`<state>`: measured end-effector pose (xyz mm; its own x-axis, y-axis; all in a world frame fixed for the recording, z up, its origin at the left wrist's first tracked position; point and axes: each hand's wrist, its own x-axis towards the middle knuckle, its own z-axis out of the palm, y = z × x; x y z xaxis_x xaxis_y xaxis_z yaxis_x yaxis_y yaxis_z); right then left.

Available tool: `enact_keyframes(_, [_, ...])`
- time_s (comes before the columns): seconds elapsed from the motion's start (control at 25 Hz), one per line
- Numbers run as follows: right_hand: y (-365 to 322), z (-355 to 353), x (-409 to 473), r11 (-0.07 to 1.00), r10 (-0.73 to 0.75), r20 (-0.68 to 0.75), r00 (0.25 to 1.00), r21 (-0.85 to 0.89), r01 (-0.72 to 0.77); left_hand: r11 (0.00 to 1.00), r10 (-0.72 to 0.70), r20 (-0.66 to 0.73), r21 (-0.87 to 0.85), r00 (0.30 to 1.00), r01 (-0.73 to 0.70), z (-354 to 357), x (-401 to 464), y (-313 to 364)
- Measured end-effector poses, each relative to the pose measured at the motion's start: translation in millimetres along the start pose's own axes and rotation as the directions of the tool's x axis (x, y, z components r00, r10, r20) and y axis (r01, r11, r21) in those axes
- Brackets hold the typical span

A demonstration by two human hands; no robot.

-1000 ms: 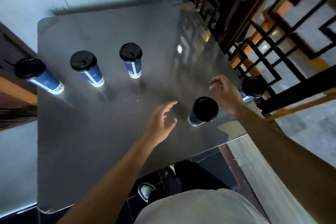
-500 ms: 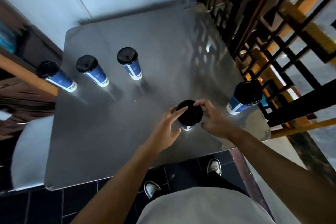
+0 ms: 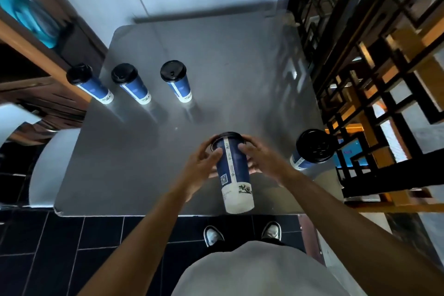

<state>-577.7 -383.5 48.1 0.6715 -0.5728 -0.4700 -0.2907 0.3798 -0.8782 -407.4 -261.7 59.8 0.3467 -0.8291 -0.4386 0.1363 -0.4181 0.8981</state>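
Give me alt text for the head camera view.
From above, a left hand and right hand grip a tilted blue paper cup with a black lid over the near edge of a grey table. A row of three cups stands at far left, a fifth cup at right beside a black lattice screen.

Lt grey tee, prob. dark trousers, white-toed blk sneakers.

dim bluish light, glare streaks on the table, blurred, warped edges.
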Motion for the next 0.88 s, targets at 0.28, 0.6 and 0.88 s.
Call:
enact_keyframes(0.28, [10.1,27.0,17.5,0.952,0.264,-0.159,0.951,0.201,-0.23,0.911,-0.385,0.05,-0.143,0.922,0.388,15.8,7.9,11.9])
enact_keyframes(0.6, [8.5,33.3,18.0,0.962,0.245,-0.243,0.939,0.179,-0.205,0.877,-0.465,0.076,-0.1,0.882,0.47,12.9,12.4,12.4])
enact_keyframes(0.88, [8.1,36.1,23.3,0.968,0.236,-0.288,0.928,0.149,-0.2,0.872,-0.409,0.165,-0.221,0.898,0.437,9.9,10.0,17.2])
